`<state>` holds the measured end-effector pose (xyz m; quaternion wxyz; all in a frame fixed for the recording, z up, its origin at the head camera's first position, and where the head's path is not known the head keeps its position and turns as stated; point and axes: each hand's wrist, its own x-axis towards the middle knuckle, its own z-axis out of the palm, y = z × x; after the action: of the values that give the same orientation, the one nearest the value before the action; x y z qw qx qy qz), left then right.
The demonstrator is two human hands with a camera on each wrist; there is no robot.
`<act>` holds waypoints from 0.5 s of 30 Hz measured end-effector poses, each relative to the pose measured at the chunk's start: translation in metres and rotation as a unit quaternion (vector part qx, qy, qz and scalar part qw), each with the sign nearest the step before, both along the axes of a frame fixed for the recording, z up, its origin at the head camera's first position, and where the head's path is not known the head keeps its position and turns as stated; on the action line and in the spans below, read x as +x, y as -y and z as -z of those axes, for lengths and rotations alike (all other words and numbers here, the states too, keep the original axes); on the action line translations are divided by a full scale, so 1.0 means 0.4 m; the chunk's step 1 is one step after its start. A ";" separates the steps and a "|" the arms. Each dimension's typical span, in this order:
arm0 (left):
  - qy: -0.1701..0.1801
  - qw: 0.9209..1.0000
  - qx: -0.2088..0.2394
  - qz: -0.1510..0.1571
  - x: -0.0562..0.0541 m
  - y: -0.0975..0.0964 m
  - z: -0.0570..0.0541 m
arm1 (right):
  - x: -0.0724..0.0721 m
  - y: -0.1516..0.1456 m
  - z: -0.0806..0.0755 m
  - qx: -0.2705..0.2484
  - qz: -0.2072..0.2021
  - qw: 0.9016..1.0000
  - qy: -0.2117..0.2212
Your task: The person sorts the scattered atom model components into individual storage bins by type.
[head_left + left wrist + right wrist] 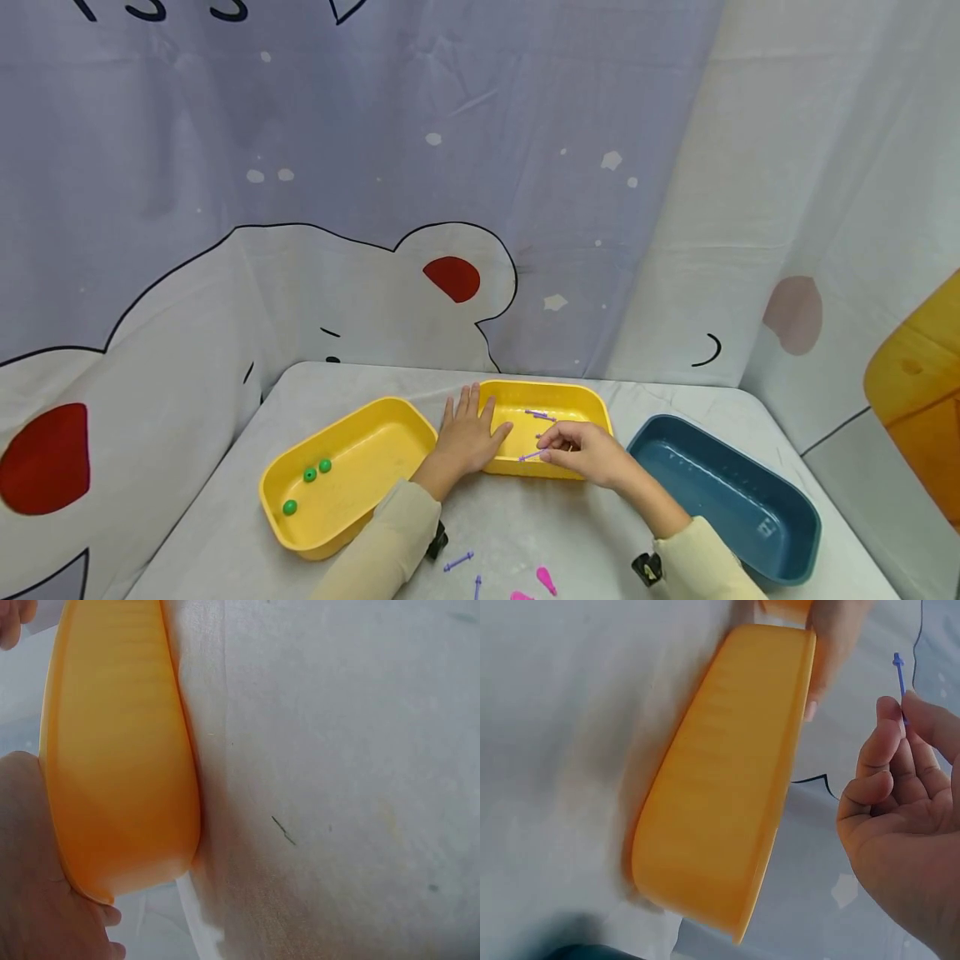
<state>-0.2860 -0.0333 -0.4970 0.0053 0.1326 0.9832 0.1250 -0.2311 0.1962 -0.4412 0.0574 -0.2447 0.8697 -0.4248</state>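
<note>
Pale sleeves point(390, 537) are being stretched over the table point(510, 517), the hands being held apart. Between thumb and fingertip of the right hand point(588, 454), a purple stick point(532, 455) is being pinched near one end, above the middle yellow tray point(517, 468), whose left rim is being covered by the spread left hand point(468, 437). Probably something light and stiff is being handled, thin enough to slip or snap; a gentle pinch on the shaft is being favoured. Other sticks point(541, 415) are being held in that tray; farther out, green beads point(310, 475) are being contained by the left yellow tray point(375, 450).
</note>
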 end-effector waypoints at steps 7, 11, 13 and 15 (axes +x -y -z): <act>0.001 1.000 -0.004 -0.004 -0.003 0.000 -0.001 | -0.033 0.012 -0.008 -0.008 0.048 0.999 0.022; 0.002 1.000 -0.007 -0.002 -0.006 0.000 0.002 | -0.055 0.018 -0.005 -0.043 0.077 0.995 0.056; 0.002 1.000 -0.008 -0.002 -0.006 0.001 0.003 | -0.067 0.021 -0.001 -0.062 0.090 0.991 0.073; 0.001 1.000 -0.007 -0.002 -0.006 0.002 0.004 | -0.080 0.023 0.003 -0.075 0.103 0.988 0.085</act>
<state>-0.2884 -0.0340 -0.4987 0.0073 0.1308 0.9844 0.1178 -0.2629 0.1868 -0.4422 0.0688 -0.1204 0.8479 -0.5117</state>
